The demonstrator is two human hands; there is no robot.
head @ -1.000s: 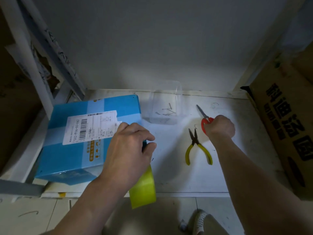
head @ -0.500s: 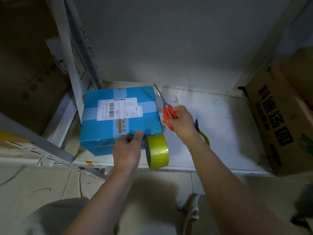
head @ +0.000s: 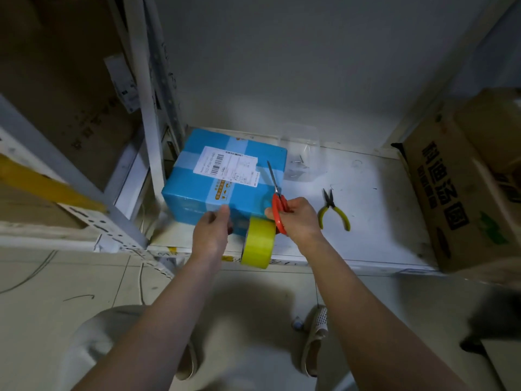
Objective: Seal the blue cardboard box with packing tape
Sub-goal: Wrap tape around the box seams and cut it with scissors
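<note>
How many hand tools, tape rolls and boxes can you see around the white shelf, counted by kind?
Hand tools: 2, red scissors and yellow pliers
Tape rolls: 1, yellow tape roll
Boxes: 2, blue box and brown carton
Clear tubs: 1, clear tub
Total: 6

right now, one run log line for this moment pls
step: cutting tape | left hand: pressing blue box front | right hand: grips red scissors | tape roll: hanging at shelf edge
</note>
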